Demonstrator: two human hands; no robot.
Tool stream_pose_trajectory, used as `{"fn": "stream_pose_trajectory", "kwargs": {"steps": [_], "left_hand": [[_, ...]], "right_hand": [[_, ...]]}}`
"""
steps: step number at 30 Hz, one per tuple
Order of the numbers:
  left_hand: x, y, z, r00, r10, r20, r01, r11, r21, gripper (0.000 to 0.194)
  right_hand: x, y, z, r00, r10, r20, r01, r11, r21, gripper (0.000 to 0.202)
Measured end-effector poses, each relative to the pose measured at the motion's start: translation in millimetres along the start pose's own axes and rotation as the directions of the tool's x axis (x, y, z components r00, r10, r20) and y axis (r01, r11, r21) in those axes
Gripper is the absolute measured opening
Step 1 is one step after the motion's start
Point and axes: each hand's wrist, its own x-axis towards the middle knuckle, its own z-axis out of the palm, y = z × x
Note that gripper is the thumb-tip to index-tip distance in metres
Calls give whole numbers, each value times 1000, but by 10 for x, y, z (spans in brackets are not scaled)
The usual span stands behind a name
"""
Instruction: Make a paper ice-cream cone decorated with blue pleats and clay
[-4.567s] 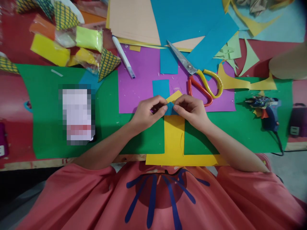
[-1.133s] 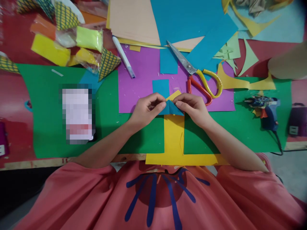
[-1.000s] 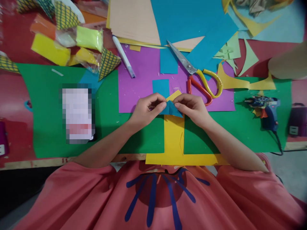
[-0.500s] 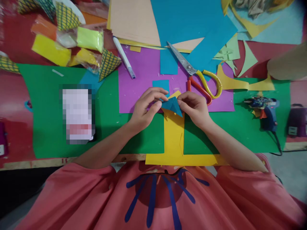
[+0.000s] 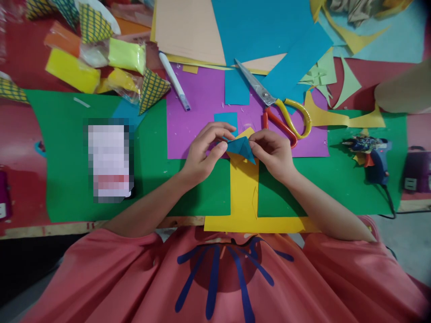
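Between my two hands is a small piece of folded blue paper (image 5: 241,148), shaped like a triangle with creases. My left hand (image 5: 209,148) pinches its left corner between thumb and fingers. At its right side, my right hand (image 5: 272,151) grips the edge, fingers curled. Under the folded piece lies a yellow paper strip (image 5: 244,188), running down to the table's front edge. A small blue paper square (image 5: 225,120) rests just beyond my left fingers on a purple sheet (image 5: 195,134). Scissors (image 5: 269,98) with red and yellow handles lie half open beyond my right hand.
A green sheet (image 5: 161,197) covers the near table. On it are a phone (image 5: 108,161) with a blurred screen at left and a blue glue gun (image 5: 379,157) at right. A white pen (image 5: 175,83), paper stacks (image 5: 190,31), yellow offcuts (image 5: 346,117) and clay packets (image 5: 126,54) lie farther back.
Almost nothing differs. The folded blue paper has tilted very slightly between my fingers, and both hands stay in place.
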Motion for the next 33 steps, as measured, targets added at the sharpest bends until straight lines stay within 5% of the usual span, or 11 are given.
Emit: {"fn": "stream_pose_trajectory", "kwargs": {"steps": [13, 26, 33], "left_hand": [[-6, -36, 10, 997, -53, 64, 53, 999, 1, 21], [-18, -3, 11, 996, 44, 73, -63, 953, 297, 8], [3, 53, 32, 990, 31, 139, -61, 974, 218, 20]], "right_hand": [[-30, -15, -2, 991, -125, 36, 130, 955, -268, 12], [-56, -2, 26, 962, -250, 113, 274, 877, -394, 13], [-81, 24, 31, 920, -342, 192, 392, 818, -422, 14]]}}
